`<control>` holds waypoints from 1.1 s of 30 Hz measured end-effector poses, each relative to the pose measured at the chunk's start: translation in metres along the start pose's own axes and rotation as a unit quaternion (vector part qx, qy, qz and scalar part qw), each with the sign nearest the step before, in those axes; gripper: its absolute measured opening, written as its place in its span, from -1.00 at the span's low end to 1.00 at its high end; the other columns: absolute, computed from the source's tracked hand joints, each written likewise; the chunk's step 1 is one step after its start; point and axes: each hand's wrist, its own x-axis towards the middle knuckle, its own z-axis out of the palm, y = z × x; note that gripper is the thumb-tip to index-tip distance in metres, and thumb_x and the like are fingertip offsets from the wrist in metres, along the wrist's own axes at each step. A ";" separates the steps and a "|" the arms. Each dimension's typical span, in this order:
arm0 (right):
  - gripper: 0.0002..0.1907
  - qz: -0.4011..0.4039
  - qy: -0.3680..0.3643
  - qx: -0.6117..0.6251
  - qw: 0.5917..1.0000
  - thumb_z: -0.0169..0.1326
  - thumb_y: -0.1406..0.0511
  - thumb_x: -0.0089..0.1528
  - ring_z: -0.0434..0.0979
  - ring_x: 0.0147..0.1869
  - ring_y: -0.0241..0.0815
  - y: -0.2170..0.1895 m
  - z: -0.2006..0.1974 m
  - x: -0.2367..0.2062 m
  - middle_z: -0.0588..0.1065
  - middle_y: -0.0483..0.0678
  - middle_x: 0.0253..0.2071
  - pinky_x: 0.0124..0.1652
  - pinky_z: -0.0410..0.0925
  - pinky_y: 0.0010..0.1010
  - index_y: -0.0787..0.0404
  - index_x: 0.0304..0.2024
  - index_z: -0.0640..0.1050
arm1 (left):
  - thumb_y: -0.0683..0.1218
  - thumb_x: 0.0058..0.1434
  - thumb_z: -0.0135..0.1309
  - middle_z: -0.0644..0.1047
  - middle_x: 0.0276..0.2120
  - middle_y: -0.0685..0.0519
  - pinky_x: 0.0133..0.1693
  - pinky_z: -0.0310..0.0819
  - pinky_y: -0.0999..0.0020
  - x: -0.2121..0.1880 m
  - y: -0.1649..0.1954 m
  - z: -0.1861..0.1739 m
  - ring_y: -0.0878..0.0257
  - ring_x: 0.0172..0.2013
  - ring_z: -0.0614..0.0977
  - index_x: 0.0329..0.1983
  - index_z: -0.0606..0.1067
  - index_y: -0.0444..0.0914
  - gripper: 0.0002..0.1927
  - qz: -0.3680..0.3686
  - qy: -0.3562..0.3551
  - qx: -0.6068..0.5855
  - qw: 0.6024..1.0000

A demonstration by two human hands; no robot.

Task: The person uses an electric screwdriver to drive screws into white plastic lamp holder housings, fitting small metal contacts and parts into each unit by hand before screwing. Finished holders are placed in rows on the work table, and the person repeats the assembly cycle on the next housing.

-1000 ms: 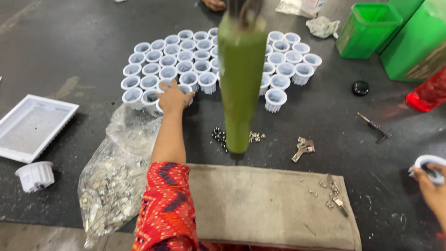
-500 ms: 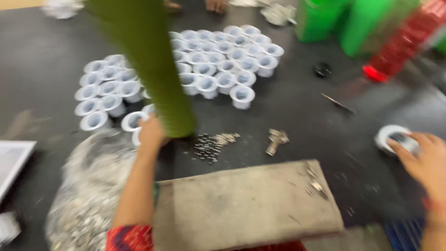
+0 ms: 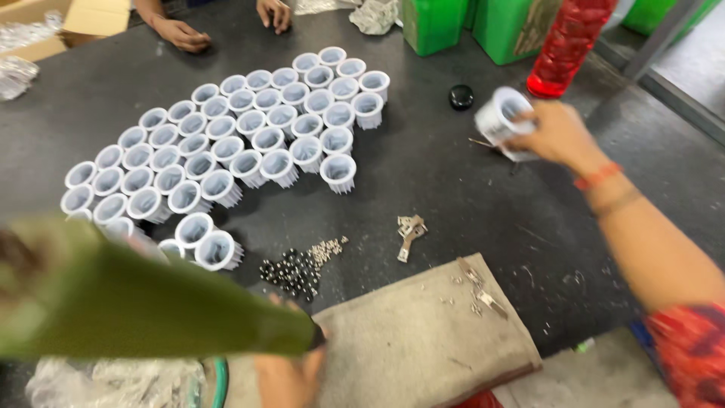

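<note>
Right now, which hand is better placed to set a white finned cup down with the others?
Right. The right hand already holds a white finned cup above the table, beside the cluster of cups. The left hand is low at the cloth pad, by the green tool.

Roughly forty white finned cups [image 3: 249, 140] stand clustered across the upper left and middle of the frame, too tightly packed for an exact count; one more white cup [image 3: 502, 117] is held at upper right. Two green containers [image 3: 468, 23] sit along the top edge, with one red bottle [image 3: 566, 45] beside them. One black cap [image 3: 461, 97], one grey pad [image 3: 423, 340] at lower centre, one green cone-shaped tool [image 3: 136, 306] at lower left. Four hands show: two at the top edge, two nearer.
</note>
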 end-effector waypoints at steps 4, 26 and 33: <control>-0.40 0.066 0.116 0.205 0.970 0.47 0.10 -0.01 0.68 -0.19 -0.12 -0.090 0.038 0.124 0.64 0.13 -0.22 -0.15 0.47 -0.31 0.30 -0.02 0.65 | -0.04 0.11 0.23 0.44 0.15 -0.17 0.19 0.31 -0.18 -0.031 -0.020 0.055 -0.15 0.17 0.49 0.06 0.49 -0.32 -0.53 0.097 0.052 0.076 0.991; -0.69 -0.147 -0.054 0.281 0.947 0.04 0.36 0.41 0.55 0.06 -0.29 -0.082 -0.041 0.074 0.57 -0.04 0.00 0.04 0.40 -0.43 0.30 0.20 0.53 | 0.07 0.15 0.18 0.50 0.18 -0.30 0.03 0.46 -0.02 -0.019 0.033 0.007 -0.38 0.09 0.54 0.12 0.49 -0.28 -0.48 -0.018 0.014 0.075 0.997; -0.54 -0.133 -0.264 0.206 0.933 0.35 0.26 0.05 0.59 0.16 -0.19 -0.084 0.000 -0.155 0.64 -0.13 0.01 0.17 0.42 -0.33 0.13 0.03 0.69 | -0.12 0.25 0.05 0.44 0.13 -0.29 -0.19 0.54 -0.05 0.078 -0.033 -0.043 -0.26 -0.12 0.59 0.12 0.41 -0.35 -0.61 -0.101 0.084 0.188 0.973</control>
